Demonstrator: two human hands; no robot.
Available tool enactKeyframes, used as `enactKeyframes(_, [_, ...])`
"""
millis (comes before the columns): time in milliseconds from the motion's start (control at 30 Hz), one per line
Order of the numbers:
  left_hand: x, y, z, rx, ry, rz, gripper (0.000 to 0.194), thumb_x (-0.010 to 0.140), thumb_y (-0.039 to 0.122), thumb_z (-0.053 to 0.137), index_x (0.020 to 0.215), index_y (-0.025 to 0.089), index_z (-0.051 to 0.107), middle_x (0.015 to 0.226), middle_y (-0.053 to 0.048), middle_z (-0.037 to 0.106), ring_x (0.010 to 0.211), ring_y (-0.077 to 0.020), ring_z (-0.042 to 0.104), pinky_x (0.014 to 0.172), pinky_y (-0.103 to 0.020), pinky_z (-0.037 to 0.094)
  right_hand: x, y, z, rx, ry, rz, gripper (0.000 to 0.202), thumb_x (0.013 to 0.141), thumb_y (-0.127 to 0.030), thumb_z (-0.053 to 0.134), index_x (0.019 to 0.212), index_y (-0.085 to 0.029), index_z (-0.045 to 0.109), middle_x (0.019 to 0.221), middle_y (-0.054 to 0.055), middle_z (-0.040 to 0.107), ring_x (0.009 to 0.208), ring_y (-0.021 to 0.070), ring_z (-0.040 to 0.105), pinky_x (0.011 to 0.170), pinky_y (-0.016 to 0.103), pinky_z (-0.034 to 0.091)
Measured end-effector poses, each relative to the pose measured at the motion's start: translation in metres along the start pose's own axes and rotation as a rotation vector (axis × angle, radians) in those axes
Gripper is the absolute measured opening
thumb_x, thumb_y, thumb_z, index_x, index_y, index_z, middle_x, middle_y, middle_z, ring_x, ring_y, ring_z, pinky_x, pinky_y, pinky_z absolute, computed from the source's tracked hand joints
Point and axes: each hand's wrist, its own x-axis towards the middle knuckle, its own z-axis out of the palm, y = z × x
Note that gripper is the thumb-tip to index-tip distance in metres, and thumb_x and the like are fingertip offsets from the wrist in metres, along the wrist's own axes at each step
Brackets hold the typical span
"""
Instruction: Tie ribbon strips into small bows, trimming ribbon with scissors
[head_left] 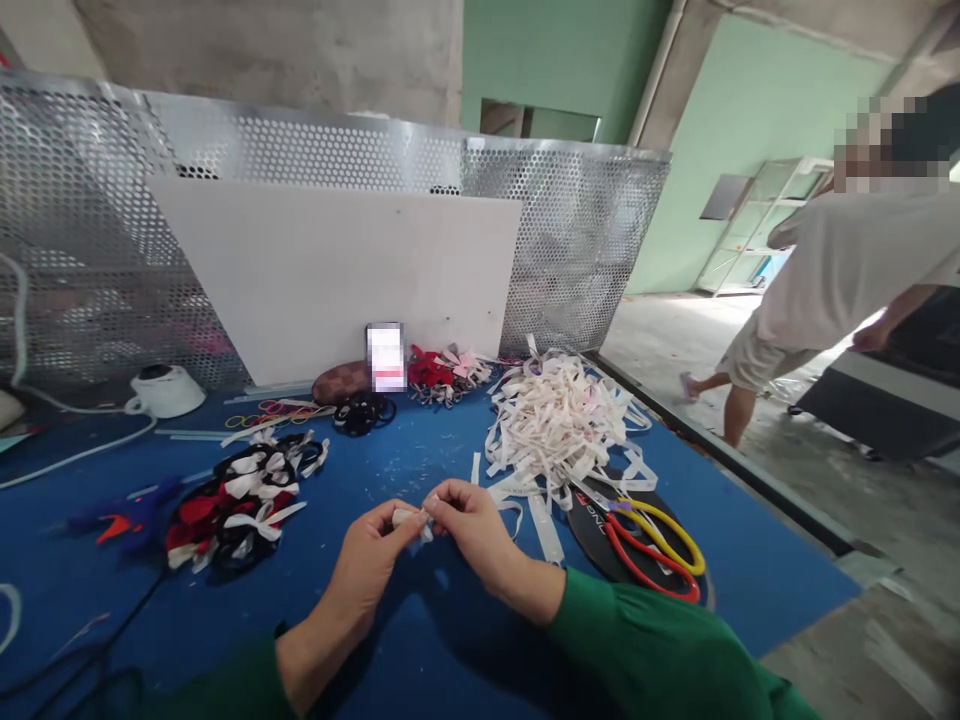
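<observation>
Both hands meet over the front middle of the blue table. My left hand (373, 560) is closed in a pinch on a short piece of white ribbon (426, 531). Touching the same piece, my right hand (469, 525) pinches its upper end between thumb and fingers. The fingers hide most of the ribbon. A big heap of white ribbon strips (559, 415) lies just beyond my right hand. To the left is a pile of black hair ties with white and red bows (251, 490).
Scissors (652, 545) with red and yellow handles rest on a black round mat (592, 530) at right. A blue glue gun (131, 515) lies far left. A phone (386, 358) leans near black hair ties (364, 412). A person (825, 270) stands beyond the table's right edge.
</observation>
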Motion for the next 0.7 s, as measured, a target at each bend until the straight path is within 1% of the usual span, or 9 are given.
enactKeyframes(167, [0.0002, 0.0007, 0.0012, -0.058, 0.005, -0.049, 0.036, 0.07, 0.05, 0.079, 0.077, 0.016, 0.075, 0.076, -0.004, 0.067, 0.076, -0.0172, 0.054, 0.071, -0.025, 0.042, -0.0009, -0.0047, -0.0019, -0.008, 0.043, -0.049, 0.02, 0.073, -0.037, 0.069, 0.068, -0.018, 0.062, 0.061, -0.004, 0.055, 0.059, 0.0119, 0.05, 0.061, 0.027, 0.039])
enactKeyframes(333, [0.0006, 0.0025, 0.0014, -0.062, 0.039, -0.05, 0.034, 0.067, 0.049, 0.081, 0.072, 0.016, 0.073, 0.068, -0.001, 0.064, 0.068, -0.0145, 0.05, 0.065, -0.024, 0.039, -0.0016, -0.009, -0.0031, 0.022, 0.028, -0.024, 0.021, 0.072, -0.037, 0.071, 0.068, -0.019, 0.064, 0.063, -0.002, 0.057, 0.061, 0.0129, 0.052, 0.062, 0.027, 0.043])
enactKeyframes(433, [0.0002, 0.0036, 0.0019, -0.059, 0.032, -0.038, 0.034, 0.066, 0.049, 0.082, 0.075, 0.017, 0.075, 0.07, -0.001, 0.066, 0.069, -0.0147, 0.051, 0.067, -0.024, 0.04, -0.0021, -0.0088, -0.0028, 0.024, 0.04, -0.04, 0.02, 0.073, -0.037, 0.071, 0.066, -0.019, 0.064, 0.062, -0.002, 0.057, 0.062, 0.0137, 0.052, 0.063, 0.028, 0.043])
enactKeyframes(533, [-0.0007, 0.0038, 0.0032, -0.058, 0.017, -0.053, 0.038, 0.063, 0.051, 0.084, 0.076, 0.016, 0.076, 0.072, -0.003, 0.068, 0.071, -0.0158, 0.052, 0.068, -0.025, 0.041, -0.0034, -0.0078, -0.0023, 0.034, 0.028, -0.054, 0.018, 0.072, -0.035, 0.071, 0.065, -0.019, 0.067, 0.063, -0.002, 0.059, 0.063, 0.014, 0.053, 0.065, 0.028, 0.043])
enactKeyframes(700, [-0.0021, 0.0028, 0.0049, -0.049, 0.044, -0.022, 0.032, 0.065, 0.046, 0.083, 0.068, 0.016, 0.073, 0.067, -0.002, 0.065, 0.067, -0.015, 0.051, 0.066, -0.026, 0.04, -0.0053, -0.0078, -0.0041, 0.032, 0.017, -0.055, 0.014, 0.07, -0.032, 0.073, 0.065, -0.019, 0.071, 0.063, 0.0, 0.063, 0.064, 0.0145, 0.054, 0.065, 0.028, 0.043])
